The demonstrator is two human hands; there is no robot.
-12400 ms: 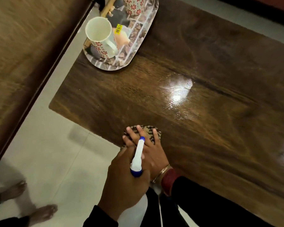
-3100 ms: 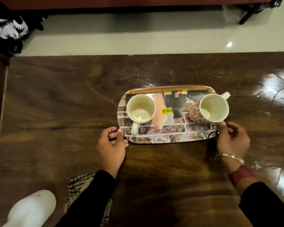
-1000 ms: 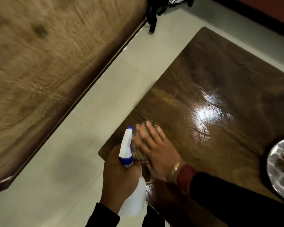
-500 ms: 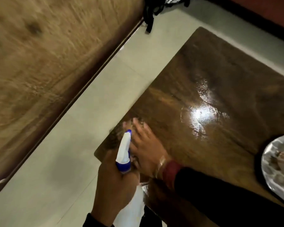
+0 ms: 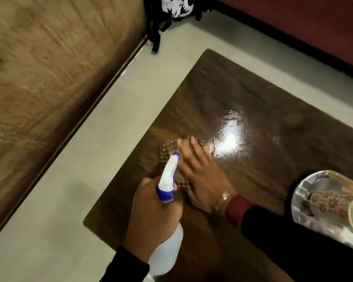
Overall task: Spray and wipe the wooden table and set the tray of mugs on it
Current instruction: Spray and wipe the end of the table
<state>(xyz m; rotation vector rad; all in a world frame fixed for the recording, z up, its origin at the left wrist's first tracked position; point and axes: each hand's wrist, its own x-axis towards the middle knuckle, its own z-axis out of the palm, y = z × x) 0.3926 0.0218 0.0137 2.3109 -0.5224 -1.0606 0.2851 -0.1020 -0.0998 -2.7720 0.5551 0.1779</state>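
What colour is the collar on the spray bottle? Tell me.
Blue. The collar of the spray bottle shows best in the head view.

I can read no text, label, brand, number or sign in this view. Surfaces checked: the spray bottle (image 5: 167, 180) shows plain white and blue plastic. The mug (image 5: 330, 202) carries a flower pattern only. The printed face of the tray (image 5: 302, 192) is too blurred to read. The black-and-white bag (image 5: 175, 7) on the floor shows a pattern with no legible letters.
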